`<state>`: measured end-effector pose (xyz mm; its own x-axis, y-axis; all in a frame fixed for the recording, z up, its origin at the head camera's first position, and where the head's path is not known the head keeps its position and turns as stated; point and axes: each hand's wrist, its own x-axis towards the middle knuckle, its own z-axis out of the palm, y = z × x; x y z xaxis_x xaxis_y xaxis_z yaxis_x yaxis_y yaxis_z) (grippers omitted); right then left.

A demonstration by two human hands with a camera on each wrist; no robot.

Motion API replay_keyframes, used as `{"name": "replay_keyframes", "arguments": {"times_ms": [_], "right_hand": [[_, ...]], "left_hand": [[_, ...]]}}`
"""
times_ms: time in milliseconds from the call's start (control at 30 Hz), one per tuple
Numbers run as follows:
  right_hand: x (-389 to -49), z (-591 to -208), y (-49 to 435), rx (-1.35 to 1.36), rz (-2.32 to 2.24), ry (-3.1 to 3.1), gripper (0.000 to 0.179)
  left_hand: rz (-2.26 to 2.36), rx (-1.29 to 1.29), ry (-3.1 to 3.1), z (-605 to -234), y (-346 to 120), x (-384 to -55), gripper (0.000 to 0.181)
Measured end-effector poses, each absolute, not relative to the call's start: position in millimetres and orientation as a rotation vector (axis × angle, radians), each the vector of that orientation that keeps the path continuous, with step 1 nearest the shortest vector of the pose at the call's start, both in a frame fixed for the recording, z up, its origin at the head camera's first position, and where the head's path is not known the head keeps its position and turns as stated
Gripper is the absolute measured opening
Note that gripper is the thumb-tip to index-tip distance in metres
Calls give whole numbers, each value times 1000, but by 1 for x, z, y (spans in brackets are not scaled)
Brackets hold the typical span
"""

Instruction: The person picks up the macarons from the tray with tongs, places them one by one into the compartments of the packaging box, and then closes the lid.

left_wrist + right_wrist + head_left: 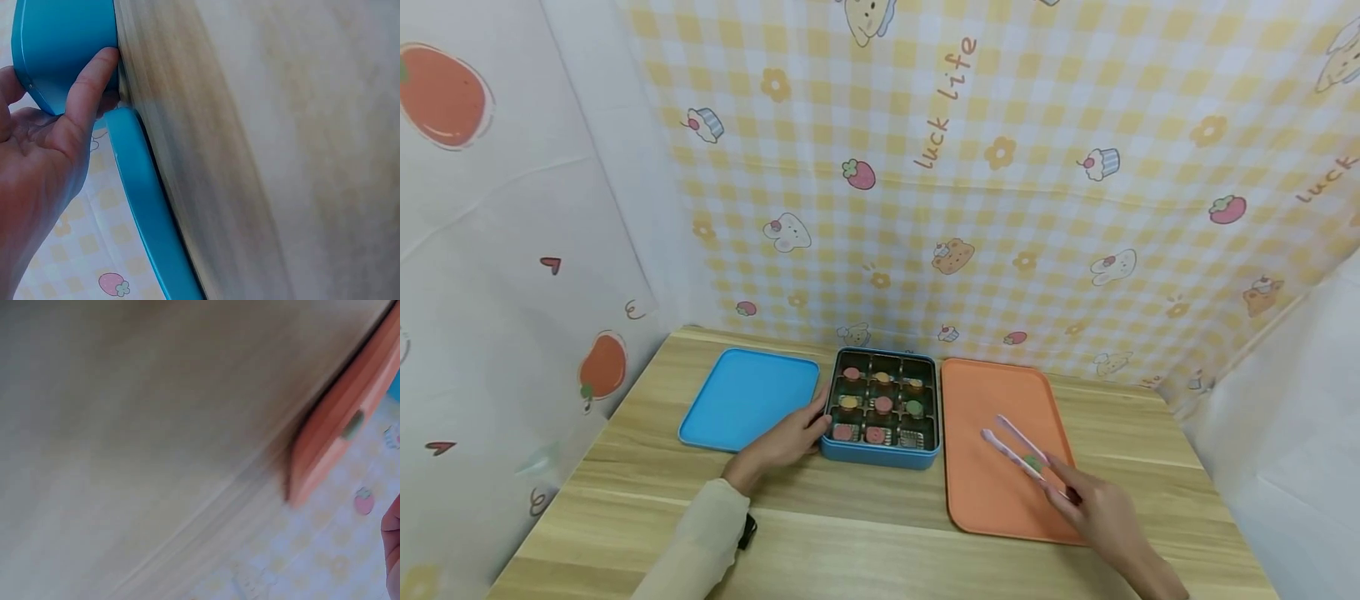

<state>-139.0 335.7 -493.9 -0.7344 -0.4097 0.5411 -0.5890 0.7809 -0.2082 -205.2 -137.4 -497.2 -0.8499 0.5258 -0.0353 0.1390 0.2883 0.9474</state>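
Observation:
My left hand [793, 435] rests against the left side of a blue tin [880, 454], its fingers along the wall; the left wrist view also shows the hand [47, 150] touching the tin [65, 47]. A dark divided insert fills the tin, with small round pink, yellow and green pieces in its compartments. My right hand [1101, 512] holds lilac tongs [1009, 450] over an orange tray [992, 500]. The tongs' tips are apart. Below their arms a green round piece [1032, 461] lies on the tray. Only an edge of my right hand [392, 550] enters the right wrist view.
A flat blue lid [748, 396] lies left of the tin on the wooden table [842, 533]. The orange tray stands close by the tin's right side. Behind the table hangs a yellow checked cloth [925, 208]; white cloth [512, 275] hangs at the left.

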Motion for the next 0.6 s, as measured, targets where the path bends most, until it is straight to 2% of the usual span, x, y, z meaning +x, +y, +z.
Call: {"name": "replay_keyframes", "arguments": {"times_ms": [333, 600], "right_hand": [[-115, -496, 377, 592, 413, -2618, 43], [-112, -502, 389, 657, 280, -2607, 40]], "left_hand": [[1485, 512, 2307, -496, -137, -203, 62], [1485, 405, 2305, -496, -140, -201, 62]]}}
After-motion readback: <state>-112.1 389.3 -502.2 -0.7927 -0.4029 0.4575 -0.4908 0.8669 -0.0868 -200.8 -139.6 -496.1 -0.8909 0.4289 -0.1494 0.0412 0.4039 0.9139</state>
